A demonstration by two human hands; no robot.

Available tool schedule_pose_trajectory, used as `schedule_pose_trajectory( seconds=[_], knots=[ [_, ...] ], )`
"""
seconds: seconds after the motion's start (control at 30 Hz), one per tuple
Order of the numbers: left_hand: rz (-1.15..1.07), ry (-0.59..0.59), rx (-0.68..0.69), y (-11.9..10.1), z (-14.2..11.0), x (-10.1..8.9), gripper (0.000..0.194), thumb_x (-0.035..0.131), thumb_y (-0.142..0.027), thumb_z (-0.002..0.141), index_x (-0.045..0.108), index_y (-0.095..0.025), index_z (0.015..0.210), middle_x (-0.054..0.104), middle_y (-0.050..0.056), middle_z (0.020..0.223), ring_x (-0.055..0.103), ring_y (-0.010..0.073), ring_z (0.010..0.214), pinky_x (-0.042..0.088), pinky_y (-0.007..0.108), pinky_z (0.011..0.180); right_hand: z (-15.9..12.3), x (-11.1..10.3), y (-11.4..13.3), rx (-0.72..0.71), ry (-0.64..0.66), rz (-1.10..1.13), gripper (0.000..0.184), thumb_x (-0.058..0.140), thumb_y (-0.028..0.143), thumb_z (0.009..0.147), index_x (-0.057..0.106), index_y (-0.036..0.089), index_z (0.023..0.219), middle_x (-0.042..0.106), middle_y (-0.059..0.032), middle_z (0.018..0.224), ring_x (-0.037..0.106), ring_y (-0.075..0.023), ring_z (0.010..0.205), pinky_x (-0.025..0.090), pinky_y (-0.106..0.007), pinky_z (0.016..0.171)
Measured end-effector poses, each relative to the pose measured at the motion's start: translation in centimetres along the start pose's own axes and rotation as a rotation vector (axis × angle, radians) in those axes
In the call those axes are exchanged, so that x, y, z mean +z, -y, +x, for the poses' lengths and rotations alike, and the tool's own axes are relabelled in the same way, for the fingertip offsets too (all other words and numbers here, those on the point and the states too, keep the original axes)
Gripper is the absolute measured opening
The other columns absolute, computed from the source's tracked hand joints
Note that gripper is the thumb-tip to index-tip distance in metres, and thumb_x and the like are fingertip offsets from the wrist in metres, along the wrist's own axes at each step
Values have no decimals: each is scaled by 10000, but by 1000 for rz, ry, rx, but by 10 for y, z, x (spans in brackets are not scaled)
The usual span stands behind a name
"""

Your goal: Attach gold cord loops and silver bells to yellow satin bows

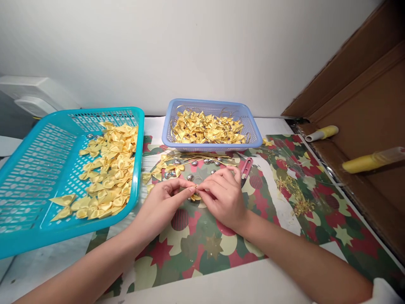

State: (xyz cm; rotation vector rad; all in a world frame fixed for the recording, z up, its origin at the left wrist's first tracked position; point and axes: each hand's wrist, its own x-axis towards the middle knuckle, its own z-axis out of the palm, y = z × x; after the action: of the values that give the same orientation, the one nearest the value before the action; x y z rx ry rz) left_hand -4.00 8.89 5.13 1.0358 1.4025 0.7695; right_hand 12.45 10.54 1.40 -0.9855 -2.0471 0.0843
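Above the patterned sheet, my left hand (167, 198) and my right hand (224, 195) meet, each with thumb and fingertips pinched on a thin gold tie. A small yellow ribbon bow (196, 197) shows just below the fingertips, partly hidden by them. A thin loop of the tie stands up behind the fingers. Just beyond my hands lie loose silver bells (190, 177), several yellow bows (156, 172) and a bundle of gold ties (205, 156). A pink-handled tool (247, 168) lies beyond my right hand, its lower end hidden.
At the left stands a turquoise basket (140, 169) with many yellow bows. A blue basket (211, 147) of bows with gold ties is at the back, near the wall. Gold clippings (302, 204) lie at right, beside a cardboard panel (363, 109) with two yellow-wrapped tubes (370, 161).
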Motion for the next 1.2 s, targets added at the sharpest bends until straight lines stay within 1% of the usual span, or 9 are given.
schedule_pose_trajectory(
  seconds=[0.13, 0.23, 0.37, 0.47, 0.63, 0.73, 0.8, 0.9, 1.2],
  knots=[
    [-7, -14, 10, -1, 0, 1, 227, 700, -383, 726, 706, -164, 788, 686, 25, 810, 554, 168, 777, 402, 261, 710, -2, 0, 1, -39, 22, -65, 121, 572, 201, 912, 624, 219, 804, 723, 39, 780, 577, -158, 821, 267, -416, 971],
    [6, -17, 14, -1, 0, 1, 238, 703, -396, 720, 707, -166, 783, 693, 29, 821, 559, 176, 785, 404, 267, 715, -2, 0, 1, -22, 65, -63, 118, 548, 195, 920, 605, 208, 818, 709, 25, 795, 570, -163, 842, 258, -414, 975],
    [70, -17, 33, 2, -1, 0, 271, 677, -432, 745, 704, -175, 826, 675, 21, 796, 533, 161, 708, 376, 259, 624, -1, -1, 1, 60, 157, 1, 135, 557, 193, 917, 570, 207, 783, 679, 27, 783, 548, -162, 850, 249, -393, 960],
    [147, -29, 91, 7, -1, -1, 251, 638, -429, 790, 692, -187, 825, 646, 3, 763, 487, 134, 623, 340, 253, 563, -1, -3, 0, 134, 224, 70, 138, 584, 201, 912, 554, 207, 778, 659, 36, 782, 539, -157, 852, 249, -372, 934],
    [285, -60, 211, 15, 0, -2, 199, 569, -380, 851, 662, -203, 847, 629, -5, 769, 463, 131, 598, 344, 261, 557, 1, -7, 0, 191, 307, 128, 128, 580, 203, 915, 551, 202, 791, 654, 31, 808, 529, -156, 856, 252, -353, 887],
    [390, -104, 321, 16, -2, -4, 144, 569, -320, 846, 654, -218, 902, 637, -2, 824, 493, 147, 648, 386, 274, 606, 2, -8, 0, 182, 330, 134, 129, 559, 204, 924, 553, 202, 795, 658, 25, 817, 524, -160, 858, 250, -350, 872],
    [451, -104, 420, 14, -2, -5, 130, 583, -307, 841, 665, -220, 892, 655, 15, 891, 556, 178, 775, 426, 299, 714, 3, -8, 0, 176, 336, 133, 136, 547, 201, 927, 555, 201, 792, 659, 23, 817, 523, -160, 855, 250, -347, 866],
    [502, -81, 521, 12, 0, -7, 140, 602, -326, 847, 683, -215, 823, 664, 36, 926, 581, 219, 934, 421, 345, 856, 2, -8, 0, 164, 346, 119, 142, 538, 191, 928, 561, 202, 789, 662, 23, 822, 527, -157, 850, 249, -345, 874],
    [596, -82, 532, 7, 3, -11, 204, 531, -286, 866, 620, -209, 699, 654, 39, 834, 586, 221, 878, 417, 365, 844, 2, -9, -2, 130, 334, 84, 148, 525, 198, 941, 554, 206, 797, 666, 29, 814, 540, -151, 855, 249, -341, 888]
  ],
)
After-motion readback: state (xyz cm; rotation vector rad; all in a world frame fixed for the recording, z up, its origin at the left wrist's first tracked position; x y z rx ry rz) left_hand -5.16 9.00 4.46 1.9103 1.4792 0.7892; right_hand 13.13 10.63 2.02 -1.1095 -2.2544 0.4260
